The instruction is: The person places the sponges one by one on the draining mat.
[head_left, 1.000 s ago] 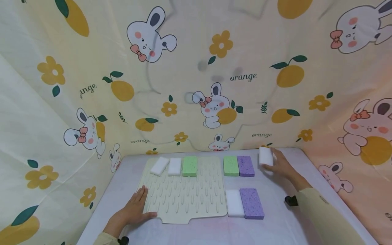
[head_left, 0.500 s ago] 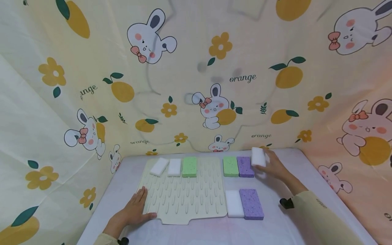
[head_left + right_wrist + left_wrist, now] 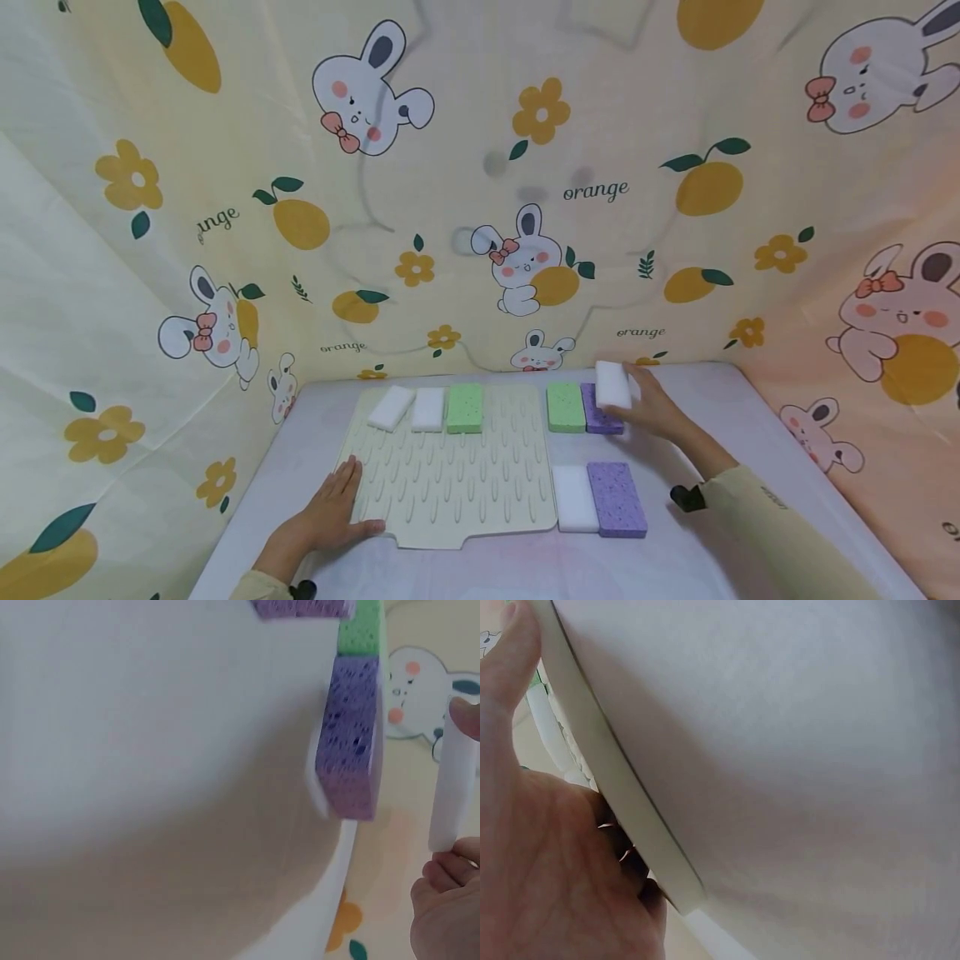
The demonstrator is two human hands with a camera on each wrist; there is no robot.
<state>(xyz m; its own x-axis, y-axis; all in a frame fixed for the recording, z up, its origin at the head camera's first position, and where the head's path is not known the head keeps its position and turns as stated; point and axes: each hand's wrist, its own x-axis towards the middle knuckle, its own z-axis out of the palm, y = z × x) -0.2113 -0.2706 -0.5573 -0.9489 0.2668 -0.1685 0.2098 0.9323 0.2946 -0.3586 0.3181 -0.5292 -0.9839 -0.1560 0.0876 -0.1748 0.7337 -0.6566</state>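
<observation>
shifted left since the earlier frames: raised white sponge (image 3: 612, 385), along with right hand (image 3: 651, 406). was off to the right of back purple sponge (image 3: 604, 422), now overlapping its upper part in head view. up in the air above desk (image 3: 465, 575); seen apart from the purple one in right wrist view. pinched at far and near ends between right thumb and fingers, fingers bunched close.

left hand (image 3: 326, 512) unmoved, laid palm down on left edge of ridged mat (image 3: 457, 475). thumb spread well away, fingers side by side. partly hidden behind the mat's rim in left wrist view, can't tell the lie of the tips there.

on mat, far edge, left to right: tilted white sponge (image 3: 392, 408), straight white sponge (image 3: 428, 409), green sponge (image 3: 465, 408), last two just beside each other.

right of mat, back: second green sponge (image 3: 566, 408), touching back purple sponge. nearer: front white sponge (image 3: 576, 498), just beside mat's right edge, front purple sponge (image 3: 617, 500) alongside on its right.

behind desk: hanging cloth (image 3: 450, 167) printed with rabbits, oranges, flowers. small black item (image 3: 687, 498) at right wrist.
</observation>
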